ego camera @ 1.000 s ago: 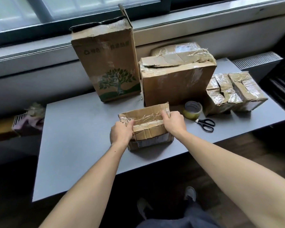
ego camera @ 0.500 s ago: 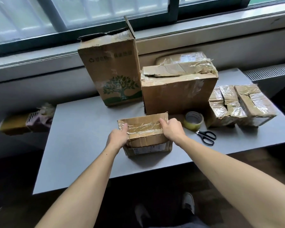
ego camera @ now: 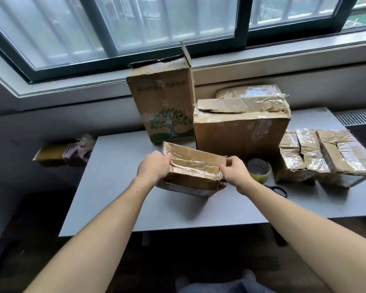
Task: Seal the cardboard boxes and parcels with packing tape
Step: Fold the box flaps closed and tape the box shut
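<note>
The left hand (ego camera: 153, 166) and right hand (ego camera: 235, 173) grasp a small, crumpled cardboard box (ego camera: 194, 168) by its ends, fingers curled round the edges. It tilts over the smooth grey table (ego camera: 114, 187), its flaps crinkled with glossy tape. A round tape roll (ego camera: 258, 170) sits just right.

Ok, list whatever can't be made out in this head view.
All in the head view:
- scissors: blades hidden behind the right hand and wrist; only the black handles show.
- tape roll: left edge covered by the right hand.
- tall box: lettering too blurred to read.
- rear parcel: mostly behind the big box.
- small box: label unreadable; the left hand covers its end.
</note>
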Tool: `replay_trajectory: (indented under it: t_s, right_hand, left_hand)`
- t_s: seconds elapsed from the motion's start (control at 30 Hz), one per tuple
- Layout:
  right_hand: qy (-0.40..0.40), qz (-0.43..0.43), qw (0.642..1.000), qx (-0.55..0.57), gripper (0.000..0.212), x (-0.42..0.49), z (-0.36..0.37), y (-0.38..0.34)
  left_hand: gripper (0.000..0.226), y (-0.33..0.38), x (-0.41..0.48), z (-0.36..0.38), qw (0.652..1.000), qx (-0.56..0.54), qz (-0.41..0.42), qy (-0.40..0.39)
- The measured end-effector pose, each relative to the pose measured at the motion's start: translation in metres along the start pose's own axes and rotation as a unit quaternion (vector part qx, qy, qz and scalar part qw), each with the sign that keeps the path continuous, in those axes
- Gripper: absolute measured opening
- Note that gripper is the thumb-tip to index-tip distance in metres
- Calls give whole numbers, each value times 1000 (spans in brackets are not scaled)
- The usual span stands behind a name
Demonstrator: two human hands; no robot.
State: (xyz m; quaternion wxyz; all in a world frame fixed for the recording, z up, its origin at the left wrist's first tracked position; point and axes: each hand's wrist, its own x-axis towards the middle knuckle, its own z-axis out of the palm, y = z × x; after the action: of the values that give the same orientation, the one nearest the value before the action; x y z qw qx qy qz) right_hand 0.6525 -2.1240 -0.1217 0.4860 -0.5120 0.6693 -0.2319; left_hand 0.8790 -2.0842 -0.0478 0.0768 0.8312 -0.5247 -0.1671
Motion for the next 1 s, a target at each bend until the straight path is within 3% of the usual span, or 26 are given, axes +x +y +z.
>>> replay_trajectory:
  t_s: [0.07, 0.13, 0.23, 0.3, 0.37, 0.5, 0.6, 0.67, 0.73, 0.8, 0.87, 0.93, 1.0]
  right_hand:
    - [39, -16, 997, -59, 32, -4, -7, -14]
    - [47, -51, 988, -136, 56, -7, -7, -29]
    - [-11, -128, 974, -188, 100, -16, 1, -45]
    - [-44, -171, 946, -271, 124, -20, 11, -47]
    - [-33, -212, 923, -319, 135, -24, 21, -46]
    - [-38, -303, 929, -208, 130, -30, 33, -50]
    - [2, -279, 946, -168, 105, -32, 30, -45]
    - [17, -247, 954, -167, 104, -29, 26, -36]
    - [6, -235, 964, -125, 105, -25, 19, -29]
    - [-36, -241, 967, -73, 105, -25, 10, -23]
    - [-93, -256, 961, -43, 102, -27, 4, -18]
    - [-152, -272, 950, -20, 105, -27, 6, -13]
    - [-194, -264, 944, 20, 112, -27, 13, -14]
  left_hand:
    - [47, 14, -5, -8, 998, 34, 9, 60]
    - [46, 27, -10, -17, 988, 89, 28, 120]
    - [46, 40, -18, -30, 962, 180, 78, 192]
    - [46, 44, -23, -34, 943, 223, 111, 222]
    - [43, 45, -31, -31, 928, 252, 144, 234]
    - [39, 43, -39, -17, 908, 245, 229, 252]
    - [34, 34, -36, -16, 931, 89, 288, 204]
    - [27, 20, -29, -15, 955, -67, 256, 132]
    - [26, 5, -20, -10, 965, -133, 200, 101]
    - [52, -4, -9, -6, 975, -172, 108, 91]
    - [89, -4, -6, -6, 971, -238, 1, -2]
    - [96, -2, -6, -6, 952, -288, -44, -89]
    - [96, -2, -5, -1, 957, -271, -34, -102]
